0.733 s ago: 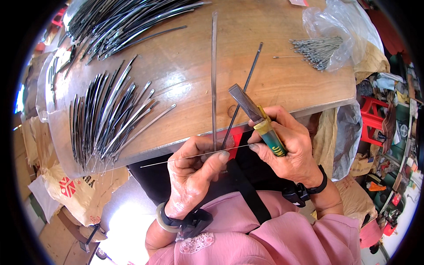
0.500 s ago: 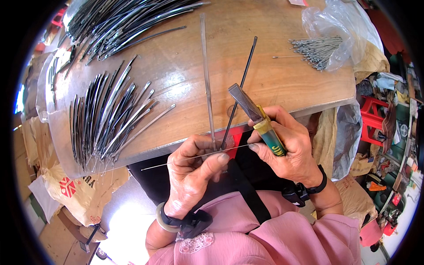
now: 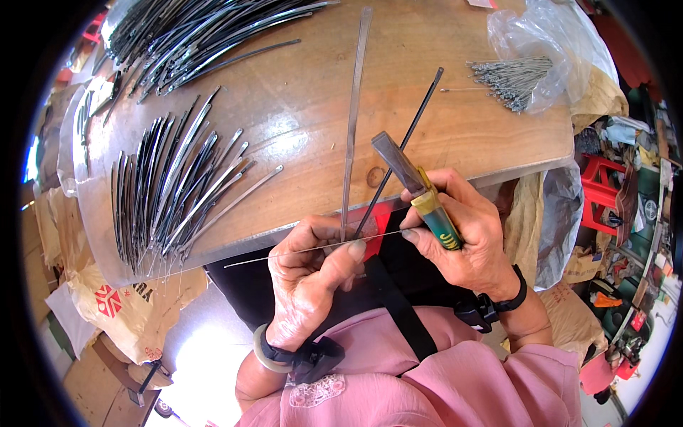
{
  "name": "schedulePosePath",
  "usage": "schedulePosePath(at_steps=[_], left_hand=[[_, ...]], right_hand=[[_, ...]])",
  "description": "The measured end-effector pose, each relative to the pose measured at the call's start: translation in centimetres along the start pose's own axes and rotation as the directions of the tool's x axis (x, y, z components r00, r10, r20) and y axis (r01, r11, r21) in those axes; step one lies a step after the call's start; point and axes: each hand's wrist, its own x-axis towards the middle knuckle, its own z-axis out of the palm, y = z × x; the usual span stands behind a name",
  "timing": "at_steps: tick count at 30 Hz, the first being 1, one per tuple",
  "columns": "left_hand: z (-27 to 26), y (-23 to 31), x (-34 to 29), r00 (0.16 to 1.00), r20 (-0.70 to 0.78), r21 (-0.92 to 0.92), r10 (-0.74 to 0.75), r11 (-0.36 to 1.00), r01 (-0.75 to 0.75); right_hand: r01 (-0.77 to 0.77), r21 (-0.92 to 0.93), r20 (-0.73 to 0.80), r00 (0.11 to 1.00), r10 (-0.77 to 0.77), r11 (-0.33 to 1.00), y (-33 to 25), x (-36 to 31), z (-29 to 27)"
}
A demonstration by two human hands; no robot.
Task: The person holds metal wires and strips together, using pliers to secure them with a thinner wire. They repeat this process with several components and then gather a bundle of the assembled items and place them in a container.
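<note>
Between the thumb and fingers of my left hand [image 3: 307,274], closed at the table's front edge, are the lower ends of two strips. One is a long flat grey metal strip [image 3: 355,107]; the other is a thinner dark strip with a small hole at its tip [image 3: 414,128]. A thin metal wire [image 3: 249,262] passes under my left thumb and reaches the fingertips of my right hand [image 3: 469,238]. That hand is closed around pliers [image 3: 398,162] with green and yellow handles, jaws pointing up and left. The wire's right end is hidden at my right thumb.
Dark metal strips lie fanned on the wooden table [image 3: 469,142] at left, beside a larger strip pile [image 3: 213,35] at the back. A bundle of looped wires [image 3: 516,82] lies partly in a clear plastic bag [image 3: 562,50] at back right. A red stool [image 3: 601,192] stands beyond.
The upper ends of both strips have swung to the right. The pliers have shifted very slightly; both hands keep nearly the same places.
</note>
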Motion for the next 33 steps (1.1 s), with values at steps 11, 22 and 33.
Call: schedulePosePath(at_steps=[11, 22, 33], left_hand=[[-1.6, 0.2, -0.7, 0.998, -0.051, -0.100, -0.041, 0.994, 0.035], [-3.6, -0.5, -1.3, 0.997, 0.048, -0.206, -0.053, 0.977, 0.062], [-3.6, -0.5, -1.5, 1.000, -0.012, 0.018, -0.015, 1.000, 0.016]], right_hand=[[0.110, -0.228, -0.151, 0.978, -0.147, 0.967, -0.8, -0.4, -1.6], [0.142, -0.383, -0.124, 0.971, -0.203, 0.913, -1.6, -0.7, -5.8], [0.193, -0.520, -0.026, 0.970, -0.241, 0.832, -1.6, -0.4, -6.3]])
